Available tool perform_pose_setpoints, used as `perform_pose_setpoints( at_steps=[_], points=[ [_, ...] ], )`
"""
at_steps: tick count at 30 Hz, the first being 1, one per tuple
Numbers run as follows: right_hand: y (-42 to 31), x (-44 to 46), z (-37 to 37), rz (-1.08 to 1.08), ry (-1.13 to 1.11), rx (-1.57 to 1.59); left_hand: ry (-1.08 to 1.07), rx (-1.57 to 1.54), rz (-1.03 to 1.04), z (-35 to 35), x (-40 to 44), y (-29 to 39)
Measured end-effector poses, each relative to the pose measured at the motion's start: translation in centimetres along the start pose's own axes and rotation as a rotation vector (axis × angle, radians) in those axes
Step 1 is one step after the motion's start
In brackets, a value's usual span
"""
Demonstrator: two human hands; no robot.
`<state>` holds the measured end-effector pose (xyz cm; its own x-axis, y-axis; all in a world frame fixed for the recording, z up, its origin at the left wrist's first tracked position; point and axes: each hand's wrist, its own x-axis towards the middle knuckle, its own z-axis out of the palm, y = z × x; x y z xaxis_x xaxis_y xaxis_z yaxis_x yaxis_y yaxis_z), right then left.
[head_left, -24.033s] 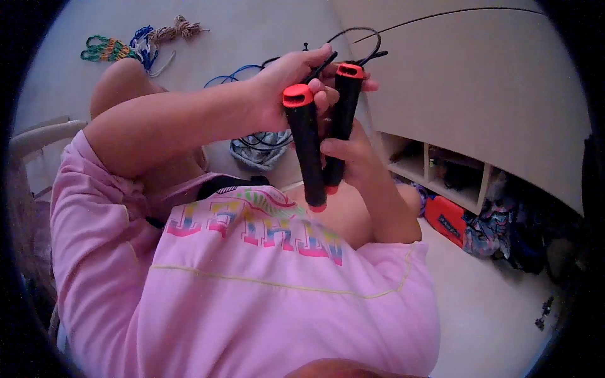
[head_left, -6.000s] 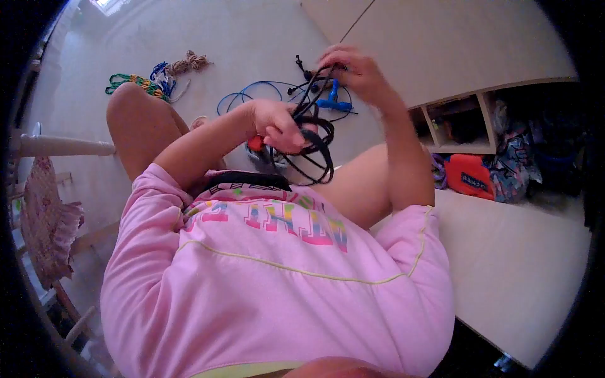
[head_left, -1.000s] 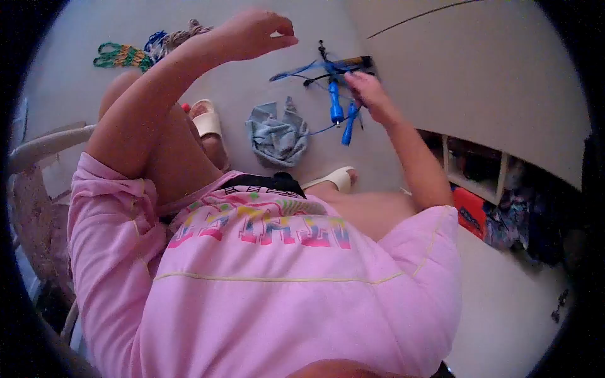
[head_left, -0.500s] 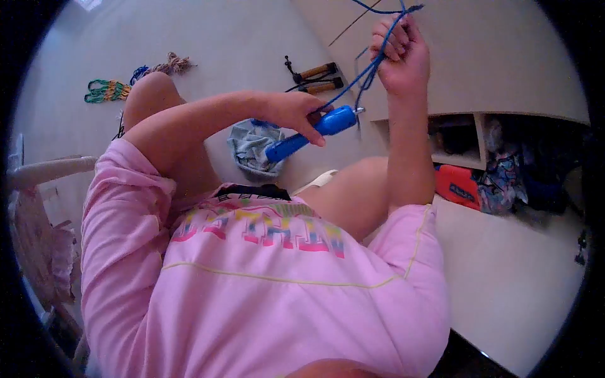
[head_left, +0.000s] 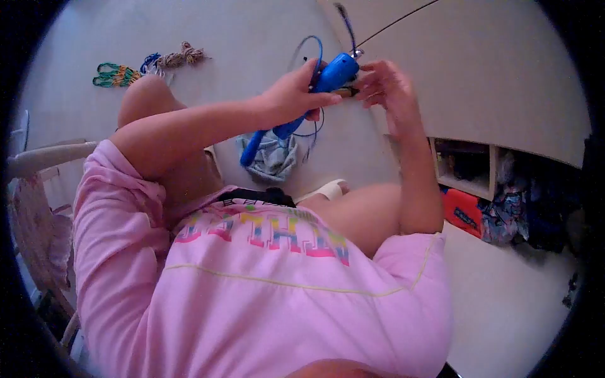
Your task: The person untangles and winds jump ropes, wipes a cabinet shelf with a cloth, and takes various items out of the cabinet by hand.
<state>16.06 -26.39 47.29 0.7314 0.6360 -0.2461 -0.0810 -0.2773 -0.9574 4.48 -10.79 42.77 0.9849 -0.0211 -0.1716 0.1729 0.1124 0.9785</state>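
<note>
My left hand (head_left: pixel 299 91) is wrapped round the blue handles of a jump rope. One thick handle (head_left: pixel 335 72) has a metal tip and points up toward my right hand; a second blue handle (head_left: pixel 253 148) sticks out below my grip. A thin blue cord (head_left: pixel 318 44) loops above the fingers and also hangs below them. Just right of the metal tip, my right hand (head_left: pixel 387 91) has its fingers loosely apart and bent, with nothing clearly held. Behind the hands, a brown handle (head_left: pixel 345 92) is partly hidden on the floor.
A grey cloth (head_left: pixel 274 157) lies on the floor below the handles. Green-and-yellow netting (head_left: pixel 116 75) and a tan rope bundle (head_left: pixel 183 58) lie at upper left. A wooden cabinet (head_left: pixel 491 82) stands at right, a red item (head_left: pixel 462 211) by its open shelf. A chair (head_left: pixel 50 157) is at left.
My right hand has let go of the blue cord and come down beside the handle's tip, its fingers opening. My left hand has moved up slightly with the handles. The cord has dropped and looped.
</note>
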Motion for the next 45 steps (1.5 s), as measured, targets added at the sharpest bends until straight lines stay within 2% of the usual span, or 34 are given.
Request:
perform_pose_setpoints(
  at_steps=[2,5,9,10,12,15,16,18,23,24,27,31,34,45],
  points=[
    [1.1,-0.3,2.7,-0.082,0.012,-0.033,0.018,0.167,-0.01,0.8,-0.3,0.1],
    [2.3,0.2,4.3,-0.139,0.035,0.006,-0.048,0.093,0.027,1.2,-0.3,-0.8],
    [0.5,0.1,3.4,0.057,-0.049,0.553,-0.052,-0.239,-0.062,0.0,-0.4,1.0],
    [-0.1,0.1,2.9,0.125,-0.144,0.7,-0.064,-0.32,-0.104,-0.1,-0.8,1.7],
    [-0.4,-0.2,3.0,0.129,-0.226,0.924,-0.1,-0.502,-0.205,-0.7,-1.3,1.6],
    [0.9,-1.8,3.8,0.072,-0.307,1.191,-0.137,-0.564,-0.37,-1.3,-2.1,2.1],
    [1.4,-2.0,4.1,0.038,-0.337,1.259,-0.238,-0.44,-0.439,-2.0,-2.3,2.5],
    [1.9,-2.3,4.8,0.049,-0.391,1.326,-0.298,-0.516,-0.44,-1.6,-2.5,2.2],
    [1.1,-2.2,6.2,0.066,-0.333,0.992,-0.272,-0.423,-0.322,-1.1,-2.9,1.2],
    [1.1,-2.6,6.5,0.102,-0.256,0.879,-0.276,-0.426,-0.358,-1.3,-3.2,1.9],
    [1.7,-3.1,6.5,0.122,-0.252,0.758,-0.357,-0.44,-0.386,-0.9,-3.3,0.8],
    [1.7,-3.4,6.2,0.138,-0.324,0.776,-0.444,-0.631,-0.411,-0.8,-3.1,0.1],
    [2.1,-3.5,6.1,0.144,-0.367,0.788,-0.526,-0.583,-0.451,-1.5,-2.9,0.6],
    [1.8,-3.7,5.8,0.144,-0.399,0.762,-0.564,-0.598,-0.446,-1.1,-2.8,0.6]
  ],
)
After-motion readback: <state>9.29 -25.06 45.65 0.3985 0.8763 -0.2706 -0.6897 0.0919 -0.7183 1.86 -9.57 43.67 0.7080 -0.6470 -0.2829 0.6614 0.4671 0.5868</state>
